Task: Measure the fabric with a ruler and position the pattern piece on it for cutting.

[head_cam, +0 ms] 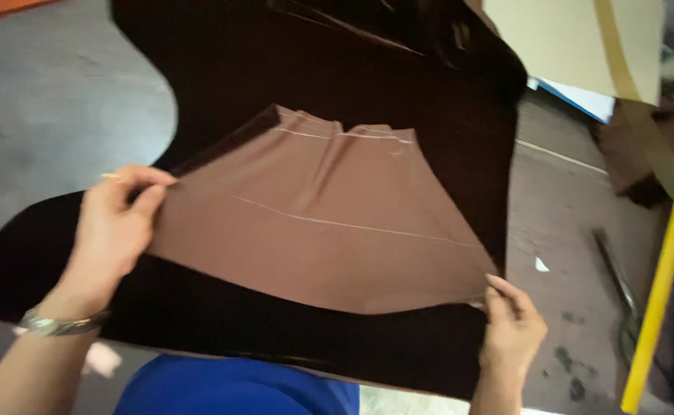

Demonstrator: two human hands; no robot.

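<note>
Nearest the camera, at the bottom edge, is a patch of bright blue clothing (237, 384) on the person's own body. Just above it, the left hand (114, 223), with a metal watch (56, 323) on its wrist, pinches the left edge of a folded-back flap of brown fabric (321, 223) between thumb and fingers. The right hand (512, 327) is closed on the flap's lower right corner, fingers curled over the cloth. The flap shows a lighter brown underside crossed by pale chalk lines (352, 227); it lies turned over on a much larger piece of very dark brown cloth (275, 61), which spreads across a grey table (52, 92) from the near edge to the top of the view. To the right, a yellow strip (663, 284) runs upright along the table's side, and a small white scrap (541, 265) lies on the grey surface. Farthest away, at upper right, a sheet of tan cardboard (559, 38) overlaps white and blue papers (582, 98).
</note>
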